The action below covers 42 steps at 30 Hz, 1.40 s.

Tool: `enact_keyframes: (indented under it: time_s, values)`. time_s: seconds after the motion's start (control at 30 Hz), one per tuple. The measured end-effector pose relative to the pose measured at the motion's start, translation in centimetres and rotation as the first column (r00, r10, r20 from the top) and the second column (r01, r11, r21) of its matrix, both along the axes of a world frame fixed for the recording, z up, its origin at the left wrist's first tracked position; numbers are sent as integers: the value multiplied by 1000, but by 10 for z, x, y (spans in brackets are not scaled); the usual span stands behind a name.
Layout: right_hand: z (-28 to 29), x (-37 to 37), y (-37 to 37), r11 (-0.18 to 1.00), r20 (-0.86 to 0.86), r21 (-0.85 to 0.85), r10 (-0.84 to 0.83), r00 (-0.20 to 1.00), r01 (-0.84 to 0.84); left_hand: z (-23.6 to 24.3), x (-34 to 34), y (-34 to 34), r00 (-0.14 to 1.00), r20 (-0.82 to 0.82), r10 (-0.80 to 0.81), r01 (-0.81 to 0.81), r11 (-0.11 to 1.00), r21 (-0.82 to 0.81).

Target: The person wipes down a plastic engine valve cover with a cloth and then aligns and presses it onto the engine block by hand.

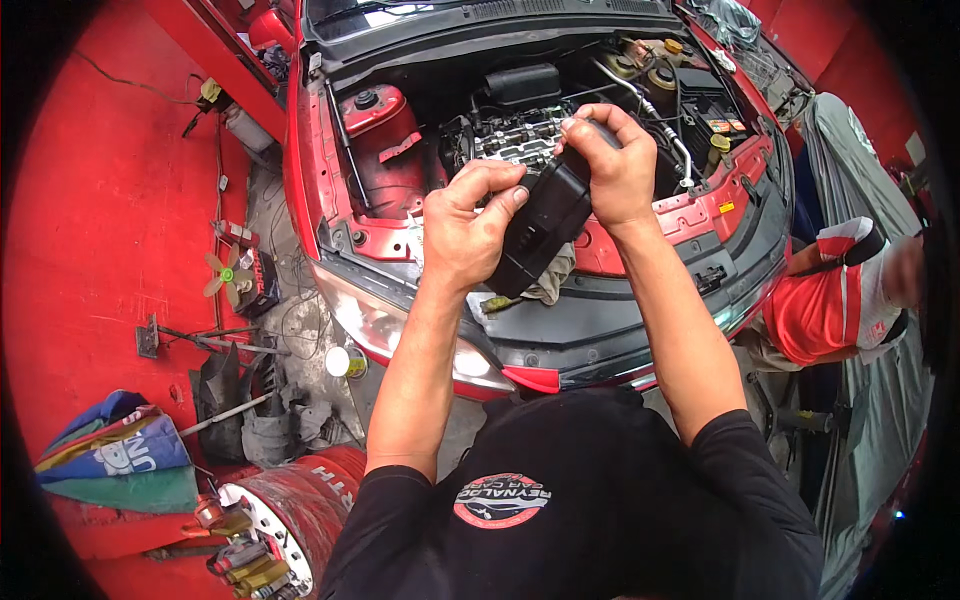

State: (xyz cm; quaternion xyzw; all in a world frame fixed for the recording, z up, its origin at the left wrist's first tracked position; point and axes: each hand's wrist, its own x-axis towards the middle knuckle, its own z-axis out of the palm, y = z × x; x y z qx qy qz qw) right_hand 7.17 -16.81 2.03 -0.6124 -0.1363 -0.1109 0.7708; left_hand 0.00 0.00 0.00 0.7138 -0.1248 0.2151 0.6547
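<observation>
A long black plastic cover [548, 215] is tilted between my hands, above the front of an open engine bay. My right hand [618, 165] is closed round its upper end, with thumb and forefinger pinched near the edge. On the other side my left hand [468, 225] is closed too, its thumb and fingertips pressed together at the cover's edge. Whether a small piece sits between those fingertips is too fine to make out. Beyond the hands lies the engine [520, 138], its metal top uncovered. A crumpled cloth [552, 278] rests on the front panel behind the cover.
The red car's headlight [365, 315] is left of my arms. A battery [712, 125] sits at the bay's right. Another person in a red shirt [820, 310] stands at the right. A red drum [320, 500] with cans and a fan [228, 275] are at the left.
</observation>
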Motion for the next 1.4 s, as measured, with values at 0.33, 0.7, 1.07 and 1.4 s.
enact_keyframes:
  time_s: [0.33, 0.7, 1.07, 1.4]
  values:
    - [1, 1, -13, 998, 23, 48, 47, 999, -48, 3, -1, -24, 999, 14, 32, -31, 996, -78]
    - [4, 0, -13, 993, 10, -65, 101, 995, -100, -2, -8, -18, 997, -75, 8, -16, 994, -104]
    - [3, 14, -27, 993, 18, -25, 117, 993, -117, -12, -2, 7, 998, -65, -16, -3, 955, -296]
    - [10, 52, -45, 997, 11, 44, 62, 998, -63, -70, -21, 31, 975, -219, 45, -121, 929, -350]
